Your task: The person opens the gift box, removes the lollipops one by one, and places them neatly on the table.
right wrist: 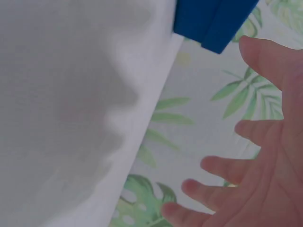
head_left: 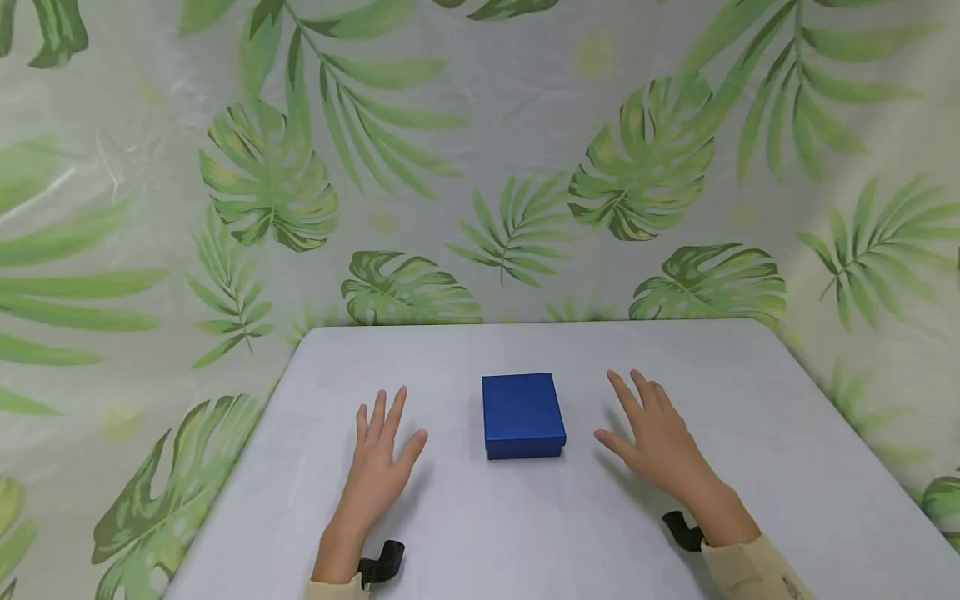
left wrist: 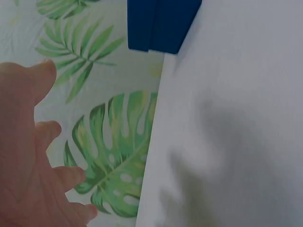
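Observation:
A blue box [head_left: 522, 410] with a lid sits near the middle of the white table in the head view. To its left is my left hand [head_left: 377, 475], fingers spread and touching nothing. On the other side, my right hand [head_left: 662, 442] hovers above the table, also with fingers apart. Both wrist views catch only part of the box: the left wrist view shows a blue corner [left wrist: 161, 23] at the top, and so does the right wrist view [right wrist: 213, 21]. Whatever the box contains is hidden under the lid.
The white table [head_left: 465, 533] has rounded far corners. Behind it and along its sides hangs a pale sheet [head_left: 525, 125] printed with green leaves. A black curved piece is on each wrist, left [head_left: 382, 562] and right [head_left: 682, 531].

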Demonstrator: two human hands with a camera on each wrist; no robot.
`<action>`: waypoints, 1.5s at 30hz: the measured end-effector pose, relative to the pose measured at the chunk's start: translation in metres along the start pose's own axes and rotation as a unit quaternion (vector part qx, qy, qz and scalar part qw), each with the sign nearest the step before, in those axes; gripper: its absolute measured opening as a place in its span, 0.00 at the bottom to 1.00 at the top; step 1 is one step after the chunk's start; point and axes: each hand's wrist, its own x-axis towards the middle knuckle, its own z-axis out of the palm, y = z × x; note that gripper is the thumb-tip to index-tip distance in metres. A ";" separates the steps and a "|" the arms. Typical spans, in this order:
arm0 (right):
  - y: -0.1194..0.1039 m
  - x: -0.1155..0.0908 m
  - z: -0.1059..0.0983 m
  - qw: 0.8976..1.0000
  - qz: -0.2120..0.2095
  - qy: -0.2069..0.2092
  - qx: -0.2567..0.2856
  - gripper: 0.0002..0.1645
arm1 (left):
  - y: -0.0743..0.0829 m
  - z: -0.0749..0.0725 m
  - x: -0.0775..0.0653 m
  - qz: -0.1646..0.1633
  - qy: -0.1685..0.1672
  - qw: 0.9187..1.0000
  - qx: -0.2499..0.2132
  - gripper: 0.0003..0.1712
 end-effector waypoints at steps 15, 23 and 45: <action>-0.036 0.030 -0.006 0.995 -0.025 -0.027 0.088 0.46 | 0.048 0.024 0.020 -0.006 -0.008 0.984 -0.179 0.36; -0.052 0.043 0.002 0.994 -0.013 -0.032 0.106 0.44 | 0.060 0.037 0.033 -0.032 -0.047 0.973 -0.222 0.33; -0.057 0.048 0.029 0.938 0.117 -0.129 0.298 0.42 | 0.042 0.079 0.025 -0.058 -0.110 0.917 -0.380 0.32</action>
